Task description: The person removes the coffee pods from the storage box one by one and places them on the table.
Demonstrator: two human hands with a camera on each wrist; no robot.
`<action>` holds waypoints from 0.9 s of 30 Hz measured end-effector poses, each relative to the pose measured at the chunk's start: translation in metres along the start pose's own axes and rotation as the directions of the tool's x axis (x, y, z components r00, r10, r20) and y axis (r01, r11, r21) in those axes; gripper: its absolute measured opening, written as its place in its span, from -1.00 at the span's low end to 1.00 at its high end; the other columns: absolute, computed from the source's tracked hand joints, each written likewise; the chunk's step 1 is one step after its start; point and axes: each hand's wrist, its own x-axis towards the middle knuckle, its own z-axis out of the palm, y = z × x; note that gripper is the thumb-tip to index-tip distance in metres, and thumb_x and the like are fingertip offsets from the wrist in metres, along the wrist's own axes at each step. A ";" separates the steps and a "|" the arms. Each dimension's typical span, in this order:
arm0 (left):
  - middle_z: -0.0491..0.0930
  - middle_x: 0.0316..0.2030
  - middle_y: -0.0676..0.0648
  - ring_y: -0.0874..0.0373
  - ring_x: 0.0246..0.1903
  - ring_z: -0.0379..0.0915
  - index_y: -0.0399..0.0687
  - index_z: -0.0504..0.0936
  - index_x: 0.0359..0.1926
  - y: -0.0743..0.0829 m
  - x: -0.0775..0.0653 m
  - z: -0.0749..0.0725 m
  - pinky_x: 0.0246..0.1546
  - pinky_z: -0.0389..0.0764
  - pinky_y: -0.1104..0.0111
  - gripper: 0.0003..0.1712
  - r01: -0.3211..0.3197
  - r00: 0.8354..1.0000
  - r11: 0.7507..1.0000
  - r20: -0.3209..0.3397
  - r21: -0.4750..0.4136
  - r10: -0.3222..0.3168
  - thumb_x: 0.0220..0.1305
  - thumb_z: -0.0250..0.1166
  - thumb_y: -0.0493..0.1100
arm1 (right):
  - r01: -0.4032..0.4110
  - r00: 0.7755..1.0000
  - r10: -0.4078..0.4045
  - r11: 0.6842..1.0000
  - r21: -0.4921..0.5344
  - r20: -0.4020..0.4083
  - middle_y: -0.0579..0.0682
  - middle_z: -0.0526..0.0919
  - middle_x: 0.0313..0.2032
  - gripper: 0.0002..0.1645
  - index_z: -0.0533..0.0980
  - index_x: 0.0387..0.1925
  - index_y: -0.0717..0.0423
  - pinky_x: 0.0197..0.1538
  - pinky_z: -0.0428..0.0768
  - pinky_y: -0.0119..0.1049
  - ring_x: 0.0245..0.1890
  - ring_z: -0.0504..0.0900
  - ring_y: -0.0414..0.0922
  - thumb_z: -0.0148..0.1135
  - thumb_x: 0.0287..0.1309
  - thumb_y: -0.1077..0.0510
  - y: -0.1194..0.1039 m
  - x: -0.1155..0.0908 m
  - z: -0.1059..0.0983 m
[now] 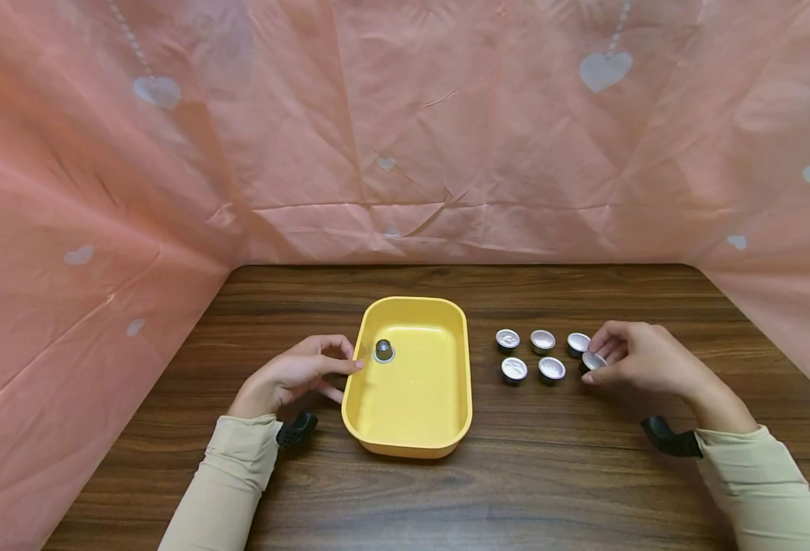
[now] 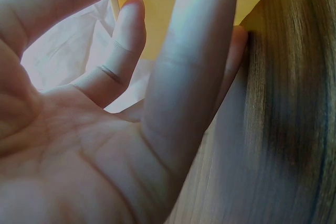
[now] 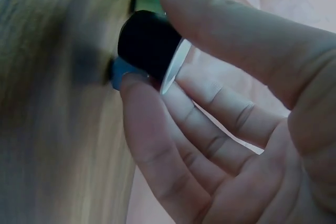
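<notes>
In the head view my left hand (image 1: 301, 375) holds the left wall of a yellow tray (image 1: 405, 444), thumb at the rim and other fingers outside. The left wrist view shows fingers against the yellow wall (image 2: 152, 24). Inside the tray, near its left side, one dark coffee capsule (image 1: 384, 350) stands lid down. My right hand (image 1: 652, 363) pinches a black coffee capsule (image 3: 144, 40) with a silver lid between thumb and fingers, low over the table. Right of the tray stand several more capsules (image 1: 514, 370), silver lids up, in two rows; one capsule (image 1: 578, 343) is right beside my right fingertips.
The dark wood table (image 1: 515, 474) carries everything. A pink curtain (image 1: 432, 138) with pale hearts hangs behind the table and along both sides. Black wrist devices (image 1: 297, 430) stick out from under both sleeves, close to the tabletop.
</notes>
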 end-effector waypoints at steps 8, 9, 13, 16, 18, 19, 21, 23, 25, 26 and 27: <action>0.53 -0.14 -0.11 0.07 -0.18 0.70 -0.13 0.51 -0.26 0.000 0.001 0.000 -0.16 0.90 0.04 -0.86 -0.004 1.000 1.000 -0.003 0.001 0.004 0.45 0.33 -0.30 | 0.039 0.999 -0.041 0.996 -0.084 -0.016 -0.14 0.73 -0.34 -0.44 0.63 -0.30 0.03 -0.30 0.54 -0.41 -0.31 0.61 -0.24 0.83 -0.23 -0.09 0.004 0.004 0.010; 0.53 -0.14 -0.11 0.07 -0.18 0.69 -0.12 0.51 -0.26 0.000 0.001 0.000 -0.16 0.90 0.04 -0.86 -0.004 1.000 1.000 -0.003 0.001 0.004 0.45 0.33 -0.30 | 0.038 0.999 -0.040 0.996 -0.086 -0.018 -0.14 0.73 -0.34 -0.44 0.63 -0.30 0.02 -0.30 0.54 -0.40 -0.31 0.61 -0.23 0.83 -0.24 -0.09 0.004 0.004 0.011; 0.52 -0.13 -0.10 0.07 -0.18 0.69 -0.12 0.52 -0.26 0.000 0.000 0.000 -0.17 0.90 0.05 -0.86 -0.006 1.000 1.000 -0.006 0.003 0.006 0.45 0.33 -0.30 | 0.035 0.999 -0.037 0.996 -0.086 -0.017 -0.12 0.72 -0.34 -0.42 0.62 -0.30 0.02 -0.29 0.53 -0.39 -0.31 0.61 -0.21 0.83 -0.24 -0.10 0.002 0.004 0.011; 0.52 -0.13 -0.10 0.07 -0.17 0.69 -0.12 0.52 -0.26 0.000 0.000 0.000 -0.17 0.90 0.05 -0.86 -0.006 1.000 1.000 -0.004 0.003 0.006 0.45 0.34 -0.30 | 0.032 0.999 -0.034 0.995 -0.093 -0.018 -0.12 0.72 -0.34 -0.41 0.61 -0.29 0.03 -0.28 0.53 -0.39 -0.30 0.61 -0.20 0.83 -0.24 -0.10 0.001 0.004 0.011; 0.52 -0.13 -0.10 0.08 -0.17 0.69 -0.12 0.52 -0.26 -0.001 0.000 0.000 -0.17 0.90 0.06 -0.85 -0.007 1.000 1.000 -0.002 0.003 0.007 0.45 0.34 -0.30 | 0.030 0.999 -0.031 0.995 -0.096 -0.019 -0.12 0.72 -0.33 -0.40 0.61 -0.28 0.04 -0.28 0.53 -0.38 -0.30 0.62 -0.20 0.83 -0.24 -0.11 0.001 0.003 0.011; 0.52 -0.13 -0.10 0.08 -0.18 0.69 -0.12 0.52 -0.26 -0.001 0.000 0.000 -0.17 0.90 0.06 -0.86 -0.007 1.000 1.000 -0.002 0.002 0.007 0.45 0.33 -0.30 | 0.028 0.999 -0.030 0.995 -0.096 -0.019 -0.12 0.73 -0.33 -0.41 0.62 -0.28 0.04 -0.28 0.54 -0.38 -0.30 0.62 -0.20 0.83 -0.23 -0.11 0.001 0.003 0.011; 0.52 -0.13 -0.10 0.08 -0.18 0.69 -0.12 0.52 -0.27 -0.001 0.000 0.000 -0.17 0.90 0.06 -0.85 -0.007 1.000 1.000 -0.001 0.001 0.007 0.45 0.33 -0.30 | 0.023 1.000 -0.025 0.995 -0.095 -0.018 -0.12 0.73 -0.32 -0.41 0.62 -0.26 0.05 -0.28 0.54 -0.38 -0.29 0.62 -0.21 0.82 -0.20 -0.11 0.001 0.002 0.010; 0.52 -0.14 -0.10 0.08 -0.18 0.69 -0.11 0.52 -0.27 -0.001 0.001 0.000 -0.18 0.90 0.06 -0.85 -0.005 1.000 1.000 -0.001 -0.001 0.005 0.45 0.32 -0.30 | 0.019 1.000 -0.020 0.996 -0.091 -0.013 -0.11 0.74 -0.31 -0.42 0.63 -0.24 0.07 -0.28 0.54 -0.38 -0.29 0.63 -0.21 0.80 -0.16 -0.11 0.001 0.002 0.009; 0.53 -0.14 -0.10 0.08 -0.18 0.69 -0.11 0.52 -0.28 -0.001 0.000 0.000 -0.17 0.90 0.06 -0.85 -0.004 1.000 1.000 0.000 -0.002 0.004 0.46 0.32 -0.30 | 0.013 1.000 -0.014 0.996 -0.090 -0.007 -0.12 0.74 -0.32 -0.44 0.64 -0.24 0.07 -0.28 0.54 -0.39 -0.30 0.63 -0.22 0.77 -0.11 -0.13 0.001 0.002 0.008; 0.53 -0.13 -0.10 0.08 -0.18 0.69 -0.11 0.52 -0.28 -0.001 0.000 0.000 -0.18 0.90 0.06 -0.86 -0.004 1.000 1.000 0.000 -0.001 0.004 0.46 0.32 -0.30 | 0.012 1.000 -0.012 0.996 -0.094 -0.006 -0.13 0.74 -0.33 -0.45 0.65 -0.23 0.07 -0.28 0.54 -0.39 -0.30 0.63 -0.23 0.76 -0.09 -0.14 0.001 0.002 0.007; 0.53 -0.14 -0.10 0.08 -0.18 0.69 -0.11 0.52 -0.27 -0.001 0.000 0.000 -0.18 0.90 0.06 -0.86 -0.004 1.000 1.000 0.000 -0.001 0.004 0.46 0.32 -0.30 | 0.011 1.000 -0.011 0.995 -0.097 -0.006 -0.14 0.74 -0.33 -0.46 0.65 -0.23 0.06 -0.28 0.55 -0.39 -0.30 0.63 -0.24 0.75 -0.06 -0.15 0.001 0.002 0.007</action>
